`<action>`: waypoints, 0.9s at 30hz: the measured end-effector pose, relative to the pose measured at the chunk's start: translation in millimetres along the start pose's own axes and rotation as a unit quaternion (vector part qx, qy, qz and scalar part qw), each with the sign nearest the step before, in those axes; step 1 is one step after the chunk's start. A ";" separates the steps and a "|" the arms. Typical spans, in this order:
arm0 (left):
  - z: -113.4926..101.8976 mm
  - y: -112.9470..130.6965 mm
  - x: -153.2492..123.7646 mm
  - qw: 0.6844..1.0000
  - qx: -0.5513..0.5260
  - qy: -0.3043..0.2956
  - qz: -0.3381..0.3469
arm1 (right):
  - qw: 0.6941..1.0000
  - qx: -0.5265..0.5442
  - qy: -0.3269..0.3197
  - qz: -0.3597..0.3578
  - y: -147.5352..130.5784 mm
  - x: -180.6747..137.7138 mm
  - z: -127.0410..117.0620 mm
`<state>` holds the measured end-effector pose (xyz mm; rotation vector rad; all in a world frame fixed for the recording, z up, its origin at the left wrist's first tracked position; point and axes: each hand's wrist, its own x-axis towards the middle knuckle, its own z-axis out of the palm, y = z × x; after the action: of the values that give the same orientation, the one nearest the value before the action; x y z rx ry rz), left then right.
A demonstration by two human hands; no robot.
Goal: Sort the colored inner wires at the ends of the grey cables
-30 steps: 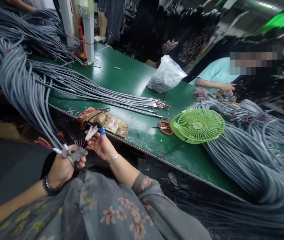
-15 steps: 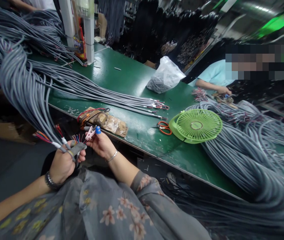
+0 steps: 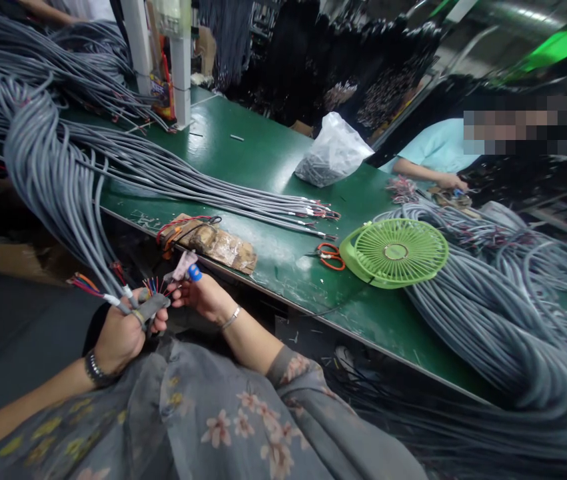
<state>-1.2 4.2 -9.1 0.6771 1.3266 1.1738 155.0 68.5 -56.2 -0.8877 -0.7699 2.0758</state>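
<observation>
My left hand (image 3: 122, 333) is closed around a few grey cables (image 3: 94, 250) near their ends, a grey wrap on its thumb. Thin coloured wires (image 3: 152, 285) fan out from the cable end above that thumb. Other ends, with white bands and red, orange and blue wires (image 3: 86, 285), stick out to its left. Close beside it, my right hand (image 3: 206, 297) pinches at the fanned wires, seemingly on one thin wire. A blue finger cover (image 3: 194, 272) and a pinkish wrap (image 3: 183, 265) are on its raised fingers. The exact fingertip contact is too small to see clearly.
A taped cardboard block (image 3: 223, 248) lies on the green table's (image 3: 268, 257) near edge. Orange-handled scissors (image 3: 330, 256) and a green fan (image 3: 394, 252) stand to its right. Cable bundles (image 3: 203, 187) cross the table. Behind are a plastic bag (image 3: 334, 150) and a co-worker (image 3: 428, 150).
My right hand has shifted slightly right and down, and its raised fingers have tilted. My left hand has dipped slightly and still grips the cables. The whole view has shifted a little.
</observation>
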 end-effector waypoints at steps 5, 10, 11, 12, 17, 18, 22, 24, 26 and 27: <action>-4.7 -4.1 0.8 0.998 0.042 -0.037 0.013 | 0.993 -0.072 -0.011 -0.088 10.8 -11.9 2.0; -8.1 -4.5 1.8 0.987 0.117 -0.114 -0.008 | 0.986 -0.111 -0.040 -0.120 8.6 -18.0 6.8; -8.6 -4.5 1.9 0.986 0.117 -0.115 -0.012 | 0.985 -0.113 -0.040 -0.124 7.5 -18.9 6.5; -8.9 -4.4 2.0 0.987 0.111 -0.112 -0.014 | 0.985 -0.112 -0.038 -0.126 6.6 -19.6 5.8; -7.6 -2.2 1.8 0.996 0.055 -0.068 -0.017 | 0.991 -0.091 -0.032 -0.096 5.5 -20.4 2.0; -6.8 -1.5 1.6 0.997 0.051 -0.064 -0.016 | 0.992 -0.086 -0.030 -0.092 6.1 -20.3 2.2; -3.8 -0.1 1.0 0.997 0.049 -0.060 -0.015 | 0.991 -0.075 -0.010 -0.110 9.4 -19.7 5.6; -2.9 -0.3 0.9 0.998 0.044 -0.052 -0.015 | 0.989 -0.083 -0.002 -0.121 10.1 -19.5 7.3; -2.7 -1.1 1.0 0.998 0.038 -0.043 -0.013 | 0.988 -0.092 0.006 -0.125 9.7 -19.5 8.5; -2.8 -1.5 1.1 0.998 0.037 -0.042 -0.013 | 0.988 -0.093 0.010 -0.125 9.2 -19.5 9.0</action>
<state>-3.7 4.1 -11.4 0.7534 1.3095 1.0683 153.9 45.7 -51.3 -0.8618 -1.0230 1.7941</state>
